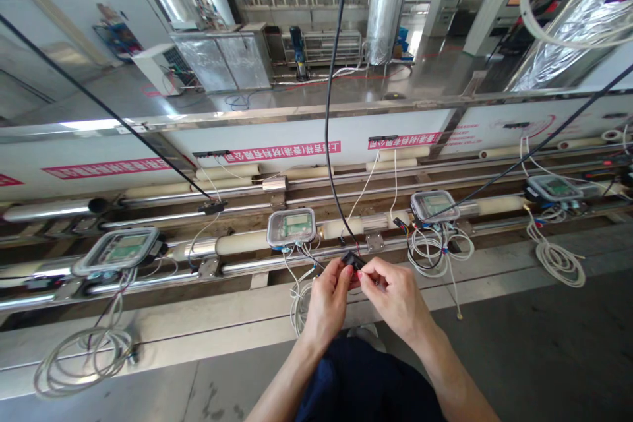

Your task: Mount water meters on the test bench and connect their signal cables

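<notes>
My left hand (327, 298) is closed on a small black connector block (352, 259) at the end of a black cable (328, 105) that hangs from above. Thin wires, one of them red, run from the cable end to the block. My right hand (398, 293) pinches close beside it, its fingertips nearly meeting the left ones; what lies between them is too small and hidden to name. Just beyond and left of my hands is a clear-lidded box (291, 227) with a green circuit board, and wires hang from its underside.
Similar boxes stand left (119, 249) and right (435, 206) along the steel rails (306, 198). Coiled grey cables (84, 356) hang over the metal ledge (198, 330). More black cables (99, 95) slant down from above. A white panel (277, 132) runs behind the rails.
</notes>
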Motion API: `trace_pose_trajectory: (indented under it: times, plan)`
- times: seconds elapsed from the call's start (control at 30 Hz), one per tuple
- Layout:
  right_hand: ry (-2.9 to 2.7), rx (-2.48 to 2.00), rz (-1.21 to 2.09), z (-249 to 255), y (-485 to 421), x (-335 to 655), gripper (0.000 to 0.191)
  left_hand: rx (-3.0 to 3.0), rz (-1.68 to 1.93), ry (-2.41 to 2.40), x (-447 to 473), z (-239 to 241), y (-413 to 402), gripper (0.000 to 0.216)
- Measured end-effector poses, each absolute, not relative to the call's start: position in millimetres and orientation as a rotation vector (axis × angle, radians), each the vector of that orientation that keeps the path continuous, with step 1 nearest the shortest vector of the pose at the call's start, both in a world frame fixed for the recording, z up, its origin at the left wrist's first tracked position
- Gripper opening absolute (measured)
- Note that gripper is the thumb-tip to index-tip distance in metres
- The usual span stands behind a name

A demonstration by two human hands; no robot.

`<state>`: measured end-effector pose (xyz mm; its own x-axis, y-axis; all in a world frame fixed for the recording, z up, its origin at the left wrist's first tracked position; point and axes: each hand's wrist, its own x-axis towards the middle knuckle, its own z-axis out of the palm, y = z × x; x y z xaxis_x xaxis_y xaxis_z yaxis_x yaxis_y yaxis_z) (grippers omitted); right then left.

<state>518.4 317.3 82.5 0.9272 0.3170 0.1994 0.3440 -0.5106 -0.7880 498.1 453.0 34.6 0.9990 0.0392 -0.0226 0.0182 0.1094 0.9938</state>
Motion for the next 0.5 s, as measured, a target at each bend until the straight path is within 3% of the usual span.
trace_pose_trajectory:
  times: [0.5]
  plan:
    - [-0.418, -2.214, -0.032, 79.3, 320.4, 518.4, 0.017, 1.625, 0.078, 0.090, 497.5, 35.2, 453.2, 0.028]
